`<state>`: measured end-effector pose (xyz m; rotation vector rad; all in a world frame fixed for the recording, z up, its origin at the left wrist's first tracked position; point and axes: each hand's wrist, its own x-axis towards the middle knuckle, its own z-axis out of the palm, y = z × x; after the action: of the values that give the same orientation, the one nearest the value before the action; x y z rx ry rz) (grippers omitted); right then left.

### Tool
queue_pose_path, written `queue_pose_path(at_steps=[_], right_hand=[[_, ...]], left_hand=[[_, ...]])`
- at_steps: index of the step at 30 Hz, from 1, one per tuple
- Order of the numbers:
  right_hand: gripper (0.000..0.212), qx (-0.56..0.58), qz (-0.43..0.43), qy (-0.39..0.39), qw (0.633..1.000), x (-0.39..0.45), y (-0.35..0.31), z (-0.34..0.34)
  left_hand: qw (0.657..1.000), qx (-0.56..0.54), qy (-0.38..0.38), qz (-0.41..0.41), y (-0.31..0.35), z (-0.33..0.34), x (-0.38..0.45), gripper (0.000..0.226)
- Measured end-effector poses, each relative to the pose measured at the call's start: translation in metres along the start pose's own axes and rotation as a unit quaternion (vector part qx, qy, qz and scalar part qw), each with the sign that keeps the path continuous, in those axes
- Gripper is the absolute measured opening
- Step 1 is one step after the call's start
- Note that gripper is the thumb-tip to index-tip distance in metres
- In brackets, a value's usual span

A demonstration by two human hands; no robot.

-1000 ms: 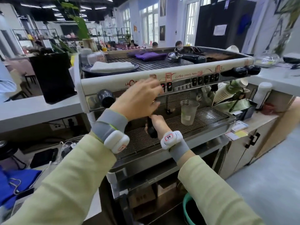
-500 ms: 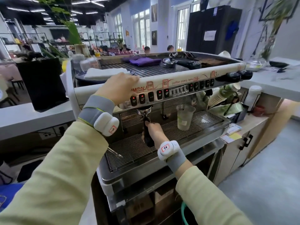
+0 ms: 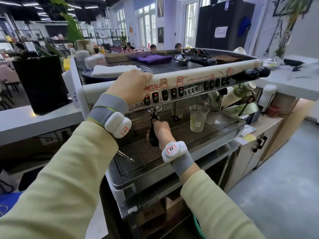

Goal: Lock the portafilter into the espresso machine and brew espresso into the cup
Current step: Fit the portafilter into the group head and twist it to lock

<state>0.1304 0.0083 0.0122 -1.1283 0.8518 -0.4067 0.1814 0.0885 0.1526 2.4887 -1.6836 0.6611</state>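
The espresso machine (image 3: 198, 78) fills the middle of the head view, with a row of black buttons under its cream top band. My right hand (image 3: 161, 131) is closed around the black handle of the portafilter (image 3: 153, 135). Its metal basket (image 3: 155, 109) sits up under the left group head. My left hand (image 3: 131, 87) lies on the machine's top front edge, fingers curled over the rim. A clear plastic cup (image 3: 198, 119) stands upright on the drip grate (image 3: 151, 152), to the right of the portafilter, not beneath it.
A steam wand (image 3: 126, 156) juts over the grate's left end. On top of the machine lie a purple cloth (image 3: 155, 59), a white towel (image 3: 112, 70) and a small metal pot (image 3: 181, 59). Stacked paper cups (image 3: 236, 94) lean at the right. A wooden cabinet (image 3: 259, 140) stands beside the machine.
My left hand rose from in front of the buttons to the machine's top edge. The portafilter's basket now shows up at the group head, my right hand still on its handle.
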Motion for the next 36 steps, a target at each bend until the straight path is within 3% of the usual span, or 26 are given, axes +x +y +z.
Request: queue_pose_path(at_steps=[7, 10, 14, 21, 36], right_hand=[[0.043, -0.097, -0.123, 0.046, 0.987, -0.010, 0.017, 0.009], [0.042, -0.109, -0.121, 0.044, 0.986, -0.012, 0.014, 0.011], [0.025, -0.116, -0.095, 0.062, 0.987, -0.012, 0.011, 0.013], [0.033, -0.141, -0.128, 0.088, 0.978, -0.016, 0.012, 0.017], [0.039, -0.265, -0.190, 0.051, 0.944, -0.032, 0.011, 0.024]], left_hand=[[0.999, 0.041, 0.011, 0.035, 0.003, 0.002, -0.006, 0.047], [0.999, 0.036, 0.016, 0.038, 0.000, 0.004, -0.005, 0.048], [0.998, 0.042, 0.022, 0.033, 0.000, 0.006, -0.004, 0.052], [0.998, 0.048, 0.031, 0.002, 0.010, 0.014, -0.006, 0.053], [0.998, 0.048, 0.025, 0.017, 0.006, 0.012, -0.003, 0.050]])
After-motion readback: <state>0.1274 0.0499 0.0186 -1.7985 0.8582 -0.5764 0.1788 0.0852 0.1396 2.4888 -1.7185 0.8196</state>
